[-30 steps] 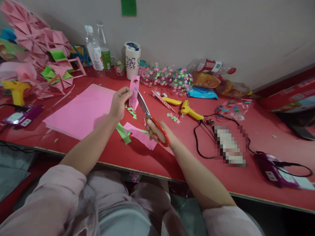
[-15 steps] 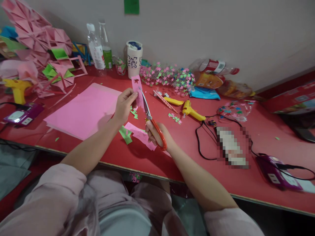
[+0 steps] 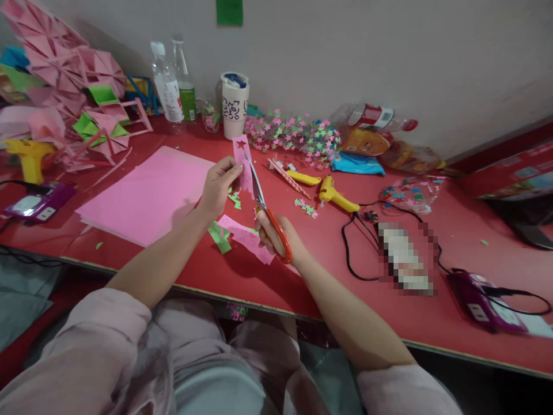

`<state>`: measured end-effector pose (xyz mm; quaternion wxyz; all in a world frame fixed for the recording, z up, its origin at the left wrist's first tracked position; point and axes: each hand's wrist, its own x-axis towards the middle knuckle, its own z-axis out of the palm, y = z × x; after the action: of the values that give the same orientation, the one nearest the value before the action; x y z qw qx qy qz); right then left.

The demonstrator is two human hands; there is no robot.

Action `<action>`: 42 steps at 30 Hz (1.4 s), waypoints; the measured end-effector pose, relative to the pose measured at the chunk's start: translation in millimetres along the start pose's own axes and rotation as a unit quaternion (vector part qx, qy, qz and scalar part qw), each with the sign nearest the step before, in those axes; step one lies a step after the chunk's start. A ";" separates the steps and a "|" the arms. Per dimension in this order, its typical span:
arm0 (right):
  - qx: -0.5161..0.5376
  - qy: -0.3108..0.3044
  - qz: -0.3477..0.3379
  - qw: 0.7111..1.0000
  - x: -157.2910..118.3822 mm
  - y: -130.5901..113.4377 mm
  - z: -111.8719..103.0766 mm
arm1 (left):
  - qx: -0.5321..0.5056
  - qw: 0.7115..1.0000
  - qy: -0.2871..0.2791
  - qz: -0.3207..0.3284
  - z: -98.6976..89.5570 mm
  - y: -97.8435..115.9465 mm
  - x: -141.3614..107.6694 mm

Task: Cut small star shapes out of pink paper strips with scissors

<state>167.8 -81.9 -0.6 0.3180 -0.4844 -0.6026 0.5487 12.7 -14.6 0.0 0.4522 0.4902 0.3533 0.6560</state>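
Note:
My left hand (image 3: 220,184) pinches a narrow pink paper strip (image 3: 242,151) that has a star-shaped hole near its top. My right hand (image 3: 276,233) is wrapped round the orange handles of a pair of scissors (image 3: 280,237). The blades point up and away, against the strip's right side. Below the hands, another pink paper strip (image 3: 248,239) and a green paper scrap (image 3: 220,237) lie on the red table (image 3: 242,288). A stack of pink paper sheets (image 3: 147,196) is left of them. Small pink and green paper stars (image 3: 305,208) lie to the right.
Behind the hands stand a patterned cup (image 3: 234,109) and a plastic bottle (image 3: 167,86), beside a heap of paper stars (image 3: 298,135). A yellow glue gun (image 3: 339,196) with a black cord lies right. Folded pink paper shapes (image 3: 64,63) fill the back left.
The top of the pink strip has shifted slightly right and down. Both hands keep their grips, and the scissors have barely moved.

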 end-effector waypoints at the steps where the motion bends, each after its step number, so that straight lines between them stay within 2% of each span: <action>1: -0.001 0.002 -0.001 1.000 0.0 0.1 -0.2 | 0.000 1.000 -0.002 0.001 -0.2 -0.5 0.0; 14: -0.016 0.017 -0.006 1.000 1.2 2.2 -2.2 | -0.011 1.000 -0.008 0.014 -1.6 0.4 1.0; 26: -0.033 0.032 0.012 0.999 8.0 3.8 -8.3 | -0.040 0.996 0.034 -0.077 -9.2 8.8 8.8; 30: -0.038 0.023 0.021 0.999 9.4 5.1 -11.3 | -0.045 0.994 0.032 -0.094 -12.4 8.9 12.1; 37: -0.052 -0.002 0.030 0.998 7.5 -0.3 -9.9 | 0.003 0.995 0.061 -0.077 -15.8 9.1 15.1; 42: -0.074 0.003 0.028 0.997 6.0 -1.0 -10.0 | 0.032 0.994 0.065 -0.085 -17.5 11.1 14.9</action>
<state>174.8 -72.7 1.4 0.2678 -0.5249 -0.6267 0.5100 -8.5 -4.7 10.2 0.4665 0.4292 0.4434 0.6337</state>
